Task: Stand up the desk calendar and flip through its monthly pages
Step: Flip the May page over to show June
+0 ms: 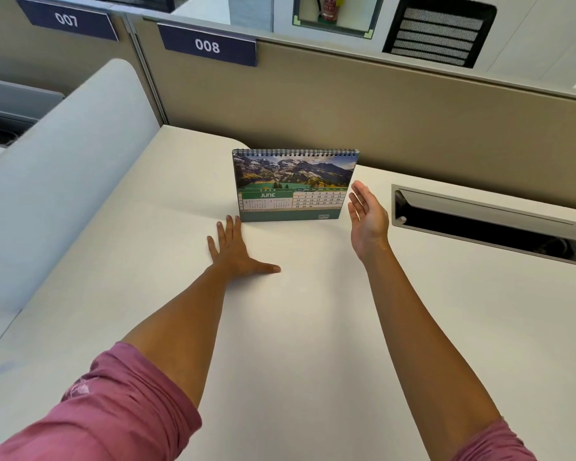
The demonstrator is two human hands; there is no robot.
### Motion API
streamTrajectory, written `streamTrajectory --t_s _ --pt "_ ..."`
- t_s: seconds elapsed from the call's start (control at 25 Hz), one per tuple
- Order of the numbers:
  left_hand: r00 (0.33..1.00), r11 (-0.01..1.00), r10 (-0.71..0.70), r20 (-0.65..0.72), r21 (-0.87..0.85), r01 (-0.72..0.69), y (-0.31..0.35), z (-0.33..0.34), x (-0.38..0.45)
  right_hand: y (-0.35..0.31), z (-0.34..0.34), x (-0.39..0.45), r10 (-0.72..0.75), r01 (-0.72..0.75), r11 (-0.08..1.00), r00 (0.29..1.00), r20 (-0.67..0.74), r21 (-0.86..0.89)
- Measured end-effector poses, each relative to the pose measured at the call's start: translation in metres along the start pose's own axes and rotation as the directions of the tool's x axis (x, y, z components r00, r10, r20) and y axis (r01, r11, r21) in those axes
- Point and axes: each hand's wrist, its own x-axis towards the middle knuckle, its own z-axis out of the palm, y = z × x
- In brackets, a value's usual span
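The desk calendar (293,186) stands upright on the white desk (280,327), spiral binding on top, showing a mountain photo and the JUNE page. My left hand (235,249) lies flat on the desk, palm down, fingers spread, its fingertips just short of the calendar's lower left corner. My right hand (368,217) hovers beside the calendar's right edge, palm turned toward it, fingers apart, holding nothing and a small gap away from the calendar.
A tan partition (413,111) runs behind the calendar, with signs 007 and 008. An open cable hatch (486,224) is cut into the desk to the right. A curved grey divider (64,181) borders the left side.
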Motion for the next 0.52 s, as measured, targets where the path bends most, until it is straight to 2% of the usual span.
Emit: streamTrajectory --t_s 0.2,0.32,0.44,0.52 --pt "1.000 1.000 0.003 -0.002 -0.004 -0.003 -0.001 0.000 0.000 0.010 -0.005 0.004 0.014 -0.018 0.997 0.999 -0.049 -0.081" --pt "1.000 1.000 0.007 -0.008 -0.005 -0.007 -0.001 0.001 0.001 0.014 -0.008 0.001 -0.019 0.003 0.992 0.991 -0.129 -0.123" --pt "1.000 1.000 0.005 -0.010 -0.001 -0.005 -0.002 0.002 0.001 0.025 -0.016 -0.010 -0.160 0.084 0.955 0.953 -0.256 -0.285" --pt "1.000 1.000 0.008 -0.011 0.007 -0.008 -0.002 0.002 0.001 0.037 -0.023 -0.021 -0.267 0.141 0.896 0.929 -0.258 -0.421"
